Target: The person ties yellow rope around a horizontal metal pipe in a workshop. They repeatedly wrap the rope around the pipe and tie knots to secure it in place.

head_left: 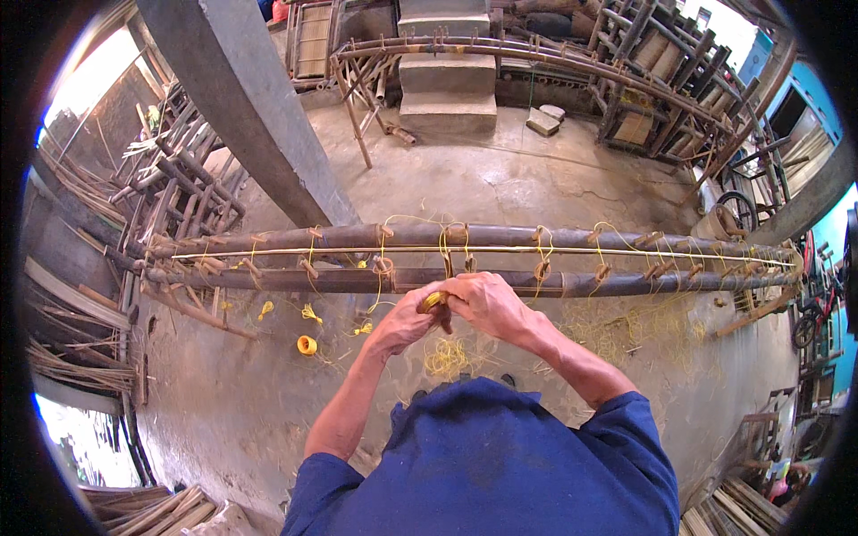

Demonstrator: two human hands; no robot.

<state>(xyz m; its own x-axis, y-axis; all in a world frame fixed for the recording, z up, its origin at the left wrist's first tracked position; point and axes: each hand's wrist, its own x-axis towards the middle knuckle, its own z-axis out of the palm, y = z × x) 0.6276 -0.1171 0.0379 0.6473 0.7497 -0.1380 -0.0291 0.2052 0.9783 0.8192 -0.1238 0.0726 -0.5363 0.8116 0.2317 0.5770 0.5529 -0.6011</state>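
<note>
My left hand (pixel 411 320) is closed round a small bundle of yellow cord (pixel 434 302), just in front of a long frame of dark bamboo poles. Touching the left from the right side, my right hand (pixel 490 306) has its fingers pinched together beside the bundle. What lies between its fingertips is hidden. The near pole (pixel 344 281) and the far pole (pixel 349 237) run side by side across the view, with wooden pegs standing along them. Thin pale strips (pixel 357 250) stretch lengthwise between the poles. Loops of yellow cord hang over several pegs.
On the floor sit a yellow roll (pixel 307 345), small knotted cord bundles (pixel 311 314) and a loose cord tangle (pixel 447 357) near my feet. A concrete pillar (pixel 259 107) rises beyond the frame at left. Farther back are another bamboo frame (pixel 536 52) and concrete steps (pixel 447 89).
</note>
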